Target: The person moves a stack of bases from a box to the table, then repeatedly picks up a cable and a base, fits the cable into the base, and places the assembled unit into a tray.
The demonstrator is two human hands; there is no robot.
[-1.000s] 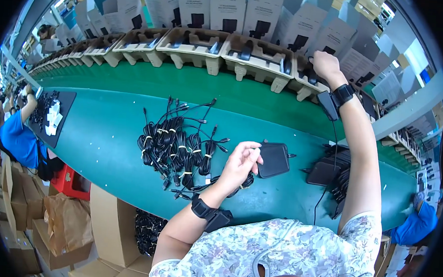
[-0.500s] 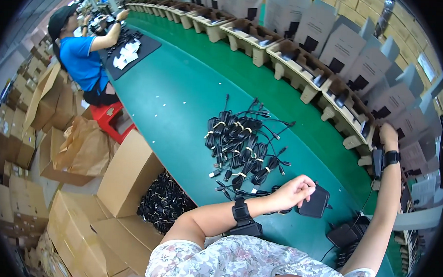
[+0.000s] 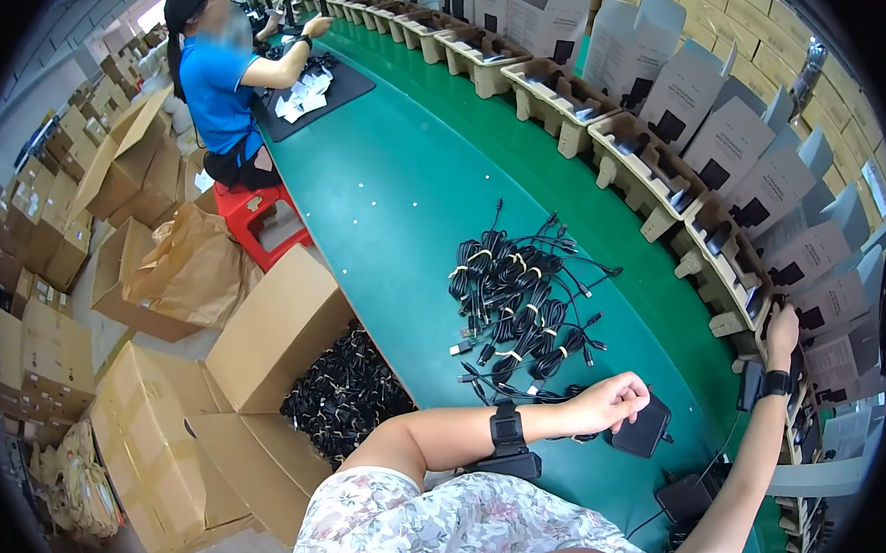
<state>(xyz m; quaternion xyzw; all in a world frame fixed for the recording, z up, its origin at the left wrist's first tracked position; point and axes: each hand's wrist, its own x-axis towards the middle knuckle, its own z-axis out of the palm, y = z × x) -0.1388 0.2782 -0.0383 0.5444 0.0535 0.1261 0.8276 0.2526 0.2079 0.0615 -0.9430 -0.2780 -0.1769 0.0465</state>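
My left hand (image 3: 612,404), its fingers loosely curled and nothing visible in them, hovers at the edge of a flat black square device (image 3: 641,428) on the green table. Just beyond it lies a pile of black cables (image 3: 516,310), coiled and tied with pale bands. My right hand (image 3: 782,332) reaches out to the right, at the end of a beige pulp tray (image 3: 729,274) with dark items inside. Its fingertips are hidden, so its grip is unclear. Both wrists carry black straps. Another black device (image 3: 687,498) lies near my right forearm.
Several pulp trays line the table's far side, with open grey printed boxes (image 3: 736,142) behind. At left, an open carton (image 3: 272,318) holds more cables. A co-worker in blue (image 3: 211,84) sits on a red stool (image 3: 250,221) by a dark mat (image 3: 337,101). A grey bar (image 3: 813,478) crosses at right.
The view has turned, shifting the table and co-worker rightward in the picture. My right hand has come slightly nearer along the tray row. My left hand stays by the black device, fingers still curled.
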